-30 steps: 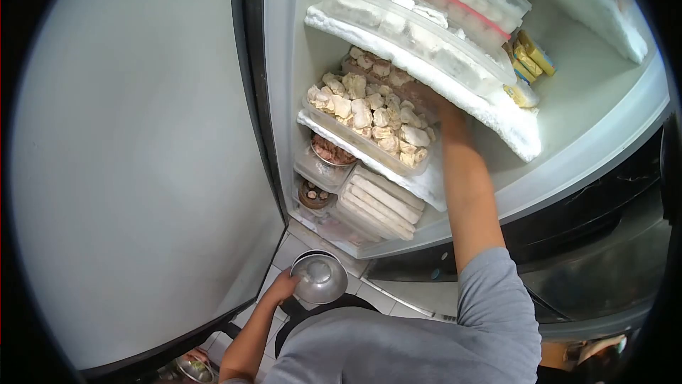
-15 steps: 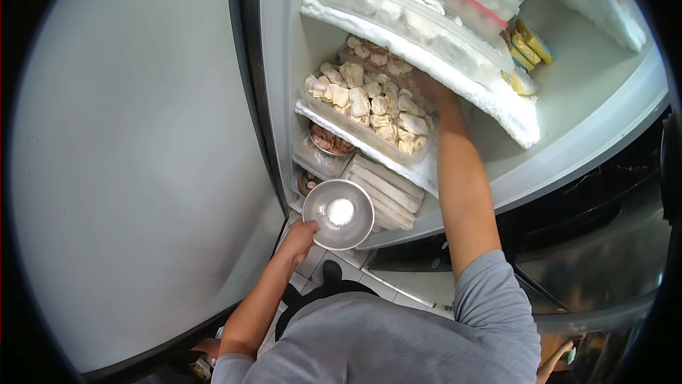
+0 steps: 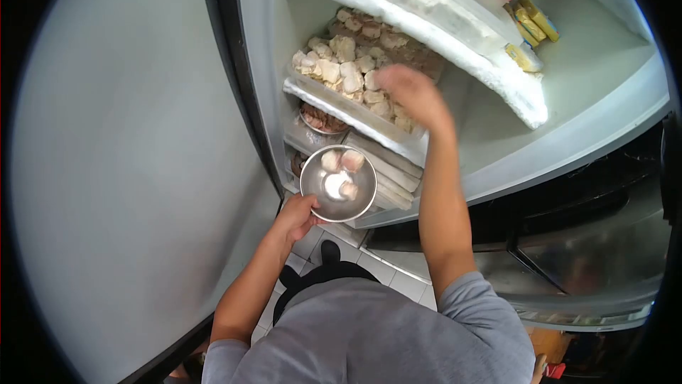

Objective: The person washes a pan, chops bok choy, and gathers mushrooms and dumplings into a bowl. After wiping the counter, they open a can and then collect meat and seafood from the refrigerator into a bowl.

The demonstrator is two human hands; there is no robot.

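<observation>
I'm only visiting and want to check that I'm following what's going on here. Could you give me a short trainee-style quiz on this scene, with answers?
1. Multiple choice: what does the left hand hold?
a) a knife
b) a metal bowl
c) a yellow packet

2. True or false: the right hand is inside the metal bowl.

3. Fill in the number: ___ pale pieces can be seen in the metal bowl.

Key:
1. b, gripped at its rim.
2. False; it is blurred, over or in front of the heaped tray.
3. Three.
</observation>
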